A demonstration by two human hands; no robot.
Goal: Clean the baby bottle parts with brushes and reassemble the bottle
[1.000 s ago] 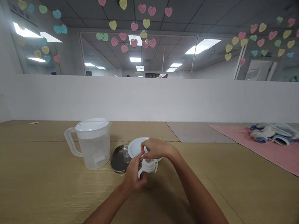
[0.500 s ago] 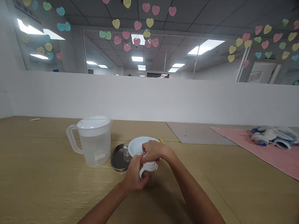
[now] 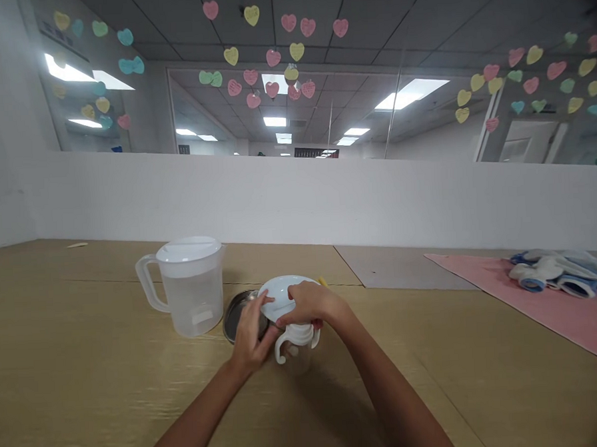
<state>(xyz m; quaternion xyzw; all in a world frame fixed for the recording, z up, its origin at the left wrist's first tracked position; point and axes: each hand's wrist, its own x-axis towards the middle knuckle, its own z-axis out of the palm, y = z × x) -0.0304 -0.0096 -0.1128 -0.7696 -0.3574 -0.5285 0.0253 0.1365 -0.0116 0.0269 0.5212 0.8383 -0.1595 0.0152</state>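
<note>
A clear bottle with a white collar and side handles [image 3: 298,335] stands upright near the middle of the table. My right hand [image 3: 310,304] is curled over its top, and the fingers hide what is there. Left of the bottle, my left hand [image 3: 253,336] has its fingers spread and holds nothing; its thumb is close to the bottle's handle. Behind both hands lies a white plate [image 3: 280,288], partly covered by them. The round metal tray [image 3: 232,318] is partly hidden behind my left hand.
A lidded translucent pitcher [image 3: 195,292] stands at the left. Something small and yellow [image 3: 322,281] shows behind my right hand. On the right, a pink cloth [image 3: 527,301] bears white and blue bundled items [image 3: 556,273]. A white wall [image 3: 277,198] rises behind the table.
My left hand has come off the bottle and moved left, its fingers opening. My right hand stays at the bottle's top. The view has shifted slightly.
</note>
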